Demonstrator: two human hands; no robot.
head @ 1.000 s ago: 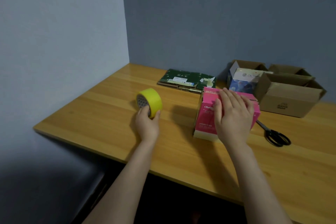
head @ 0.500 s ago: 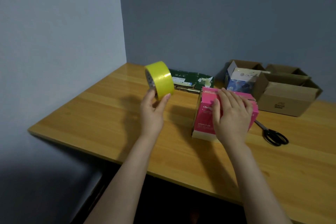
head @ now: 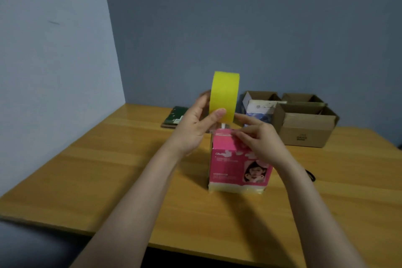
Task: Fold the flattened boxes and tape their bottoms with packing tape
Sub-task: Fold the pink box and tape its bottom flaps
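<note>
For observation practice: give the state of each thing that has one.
yellow tape roll: held aloft on edge
pink box: folded, standing upright
brown cardboard box: flaps open
flattened green boxes: lying flat
left hand: grips the roll
right hand: at the roll, grip unclear

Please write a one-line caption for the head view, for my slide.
Left hand holds a yellow tape roll above an upright pink box; right hand reaches toward the roll.

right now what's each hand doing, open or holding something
Left hand: grips the yellow tape roll.
Right hand: fingertips at the roll's lower edge; grip cannot be told.
</note>
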